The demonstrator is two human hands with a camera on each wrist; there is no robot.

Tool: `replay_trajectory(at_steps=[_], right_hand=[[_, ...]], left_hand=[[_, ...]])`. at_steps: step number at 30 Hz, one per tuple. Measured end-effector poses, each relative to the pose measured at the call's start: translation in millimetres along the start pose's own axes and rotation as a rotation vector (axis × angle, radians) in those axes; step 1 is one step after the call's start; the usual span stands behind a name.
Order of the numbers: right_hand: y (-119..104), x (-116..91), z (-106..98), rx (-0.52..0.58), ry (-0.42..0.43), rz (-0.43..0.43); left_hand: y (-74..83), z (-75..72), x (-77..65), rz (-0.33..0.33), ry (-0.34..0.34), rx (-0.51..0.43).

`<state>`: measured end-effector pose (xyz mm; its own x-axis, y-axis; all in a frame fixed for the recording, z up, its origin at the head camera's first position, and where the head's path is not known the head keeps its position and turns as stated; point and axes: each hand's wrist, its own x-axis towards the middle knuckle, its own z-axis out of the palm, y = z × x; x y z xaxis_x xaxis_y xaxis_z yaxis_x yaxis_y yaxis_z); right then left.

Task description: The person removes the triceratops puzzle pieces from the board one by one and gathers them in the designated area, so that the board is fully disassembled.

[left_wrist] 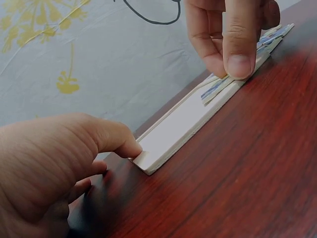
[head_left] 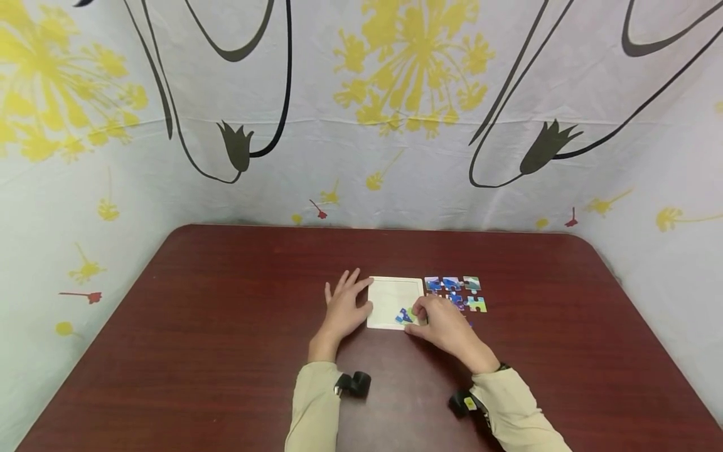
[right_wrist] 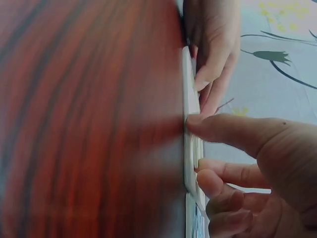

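A pale square puzzle tray (head_left: 390, 292) lies on the table, with blue and green jigsaw pieces (head_left: 404, 316) in its near right corner. My left hand (head_left: 342, 309) rests at the tray's left side, fingers spread, and its thumb (left_wrist: 124, 144) touches the rim. Over the near right corner, my right hand (head_left: 446, 323) has curled fingers and pinches a jigsaw piece low against the tray. Its thumb (right_wrist: 213, 126) lies at the near rim while the other fingers bend over the tray. Much of that piece is hidden behind the fingers.
Several loose jigsaw pieces (head_left: 471, 284) lie right of the tray, some partly covered by the right hand. The dark red wooden table (head_left: 226, 314) extends around them. A patterned white cloth (head_left: 361, 176) hangs behind the table's far edge.
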<state>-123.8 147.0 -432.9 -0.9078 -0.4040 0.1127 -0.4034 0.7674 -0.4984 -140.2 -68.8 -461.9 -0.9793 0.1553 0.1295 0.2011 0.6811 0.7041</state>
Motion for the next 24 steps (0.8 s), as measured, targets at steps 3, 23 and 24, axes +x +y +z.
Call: replay_trajectory(at_steps=[3,23,24], right_hand=[[0.7,-1.5,-3.3,0.020,-0.005,0.008],[91.5,-66.7,-74.1,0.024,-0.008,0.156],[93.2,-67.7,-73.1,0.034,-0.014,0.161]], left_hand=[[0.6,-0.8,-0.5,-0.003,-0.006,-0.001],[-3.3,2.2,0.1,0.019,0.067,-0.152],[-4.2,2.6,-0.1,0.017,0.082,-0.171]])
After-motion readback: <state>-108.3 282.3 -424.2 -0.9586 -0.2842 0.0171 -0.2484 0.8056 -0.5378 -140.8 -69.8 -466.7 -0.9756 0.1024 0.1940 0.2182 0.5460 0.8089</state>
